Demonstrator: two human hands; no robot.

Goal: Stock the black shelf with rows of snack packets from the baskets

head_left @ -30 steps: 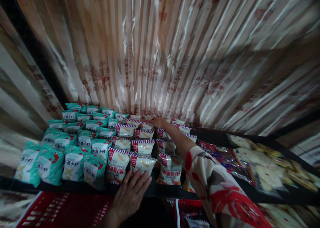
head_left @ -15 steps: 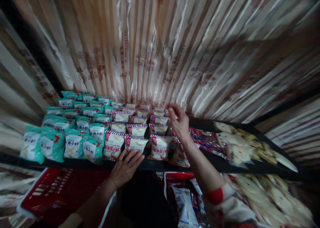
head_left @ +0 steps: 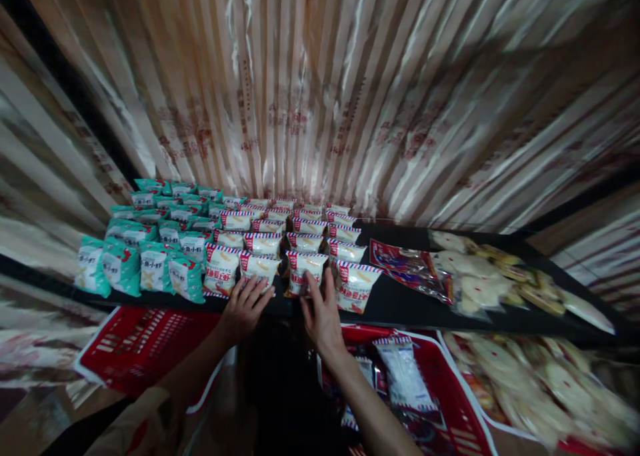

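Evidently both hands are at the front edge of the dark shelf [head_left: 395, 309], each set against a white snack bag in the foremost row. The left hand [head_left: 245, 309] is open, its fingers spread and laid over the lower front of a bag [head_left: 259, 267] with a red label and a striped top seal; another white bag [head_left: 220, 267] stands just left of it. The right hand [head_left: 323, 319] is likewise open, its fingers extended and touching the lower right part of the neighbouring bag [head_left: 306, 264], close to the gap before the end bag [head_left: 356, 284], which leans a little. More bags of the same kind stand in rows behind these, back towards the striped sheeting [head_left: 300, 56]. To the left, teal bags [head_left: 120, 266] fill their own rows on the shelf; to the right lie flat red and purple packets [head_left: 410, 266], then clear packs of pale, round pieces [head_left: 483, 289]. Below the shelf edge, a red basket [head_left: 150, 339] sits on the left, while a second basket [head_left: 470, 409], under the right forearm, contains wrapped packets [head_left: 404, 369]. Further right are more pale packs [head_left: 540, 383].
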